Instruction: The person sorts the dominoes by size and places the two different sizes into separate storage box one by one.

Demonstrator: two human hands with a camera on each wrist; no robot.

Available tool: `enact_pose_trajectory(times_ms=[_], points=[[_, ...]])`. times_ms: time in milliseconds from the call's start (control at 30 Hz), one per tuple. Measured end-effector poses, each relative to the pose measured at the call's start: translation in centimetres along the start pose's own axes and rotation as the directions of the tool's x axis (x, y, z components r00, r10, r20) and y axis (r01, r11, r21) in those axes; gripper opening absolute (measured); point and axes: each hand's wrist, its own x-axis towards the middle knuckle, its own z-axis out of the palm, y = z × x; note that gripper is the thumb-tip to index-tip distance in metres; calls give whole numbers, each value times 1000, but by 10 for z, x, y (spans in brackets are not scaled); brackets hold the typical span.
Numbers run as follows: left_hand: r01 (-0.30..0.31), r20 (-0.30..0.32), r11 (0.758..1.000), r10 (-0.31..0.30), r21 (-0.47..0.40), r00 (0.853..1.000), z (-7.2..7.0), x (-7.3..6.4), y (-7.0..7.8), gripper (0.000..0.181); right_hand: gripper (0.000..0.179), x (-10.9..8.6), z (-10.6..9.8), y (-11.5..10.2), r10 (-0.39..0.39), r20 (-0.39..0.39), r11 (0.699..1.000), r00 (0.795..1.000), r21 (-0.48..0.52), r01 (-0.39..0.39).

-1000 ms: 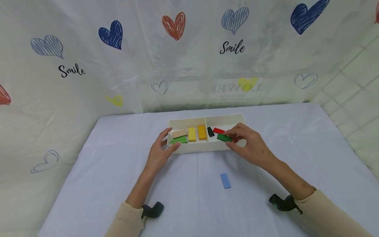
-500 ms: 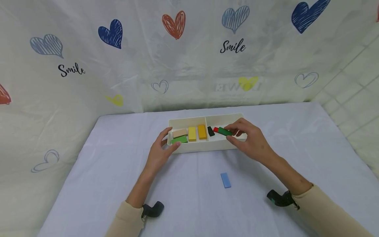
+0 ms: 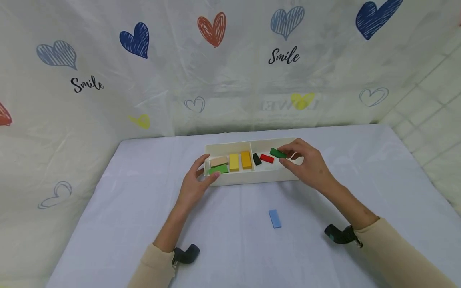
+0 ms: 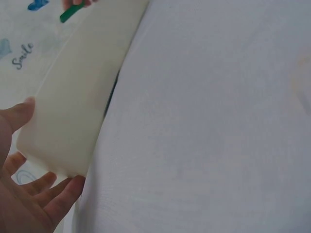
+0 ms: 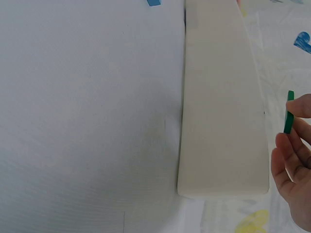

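My left hand (image 3: 192,186) grips the left end of a white divided box (image 3: 252,178), thumb on the front wall and fingers round the end. Between thumb and fingertips, my right hand (image 3: 311,166) pinches a dark green block (image 3: 277,153) above the box's right compartment. In the right wrist view that green block (image 5: 289,112) is held up past the rim. A red block (image 3: 267,159) and a black block (image 3: 257,159) lie in the right compartment. The left one contains a beige block (image 3: 219,161), light green block (image 3: 218,169), yellow block (image 3: 234,162) and darker yellow block (image 3: 246,160).
A flat blue block (image 3: 275,219) lies on the white-covered table (image 3: 230,248) in front of the box. Behind the table hangs a white curtain (image 3: 237,80) with printed hearts. Black camera mounts (image 3: 187,254) sit at both wrists.
My right hand has carried the dark green block up and to the right, from beside the red block, leaving the red one in plain sight. My left hand stays on the box.
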Motion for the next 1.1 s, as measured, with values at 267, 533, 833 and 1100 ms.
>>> enact_pose_trajectory(times_ms=[267,533,833,1100], points=[[1,-3,1000,-1,3,1000,0,0,-1,72,27,4,2,7,21,-19,1000,1000,-22,-22],[-12,-3,1000,12,-1,1000,1,2,-2,72,25,12,4,13,47,-9,998,999,-40,-47],[-14,3,1000,14,-5,1000,0,2,-1,73,26,19,5,17,80,8,994,997,-72,-79],[0,1,1000,0,3,1000,0,1,-1,72,26,25,7,20,123,17,987,992,-108,-121]])
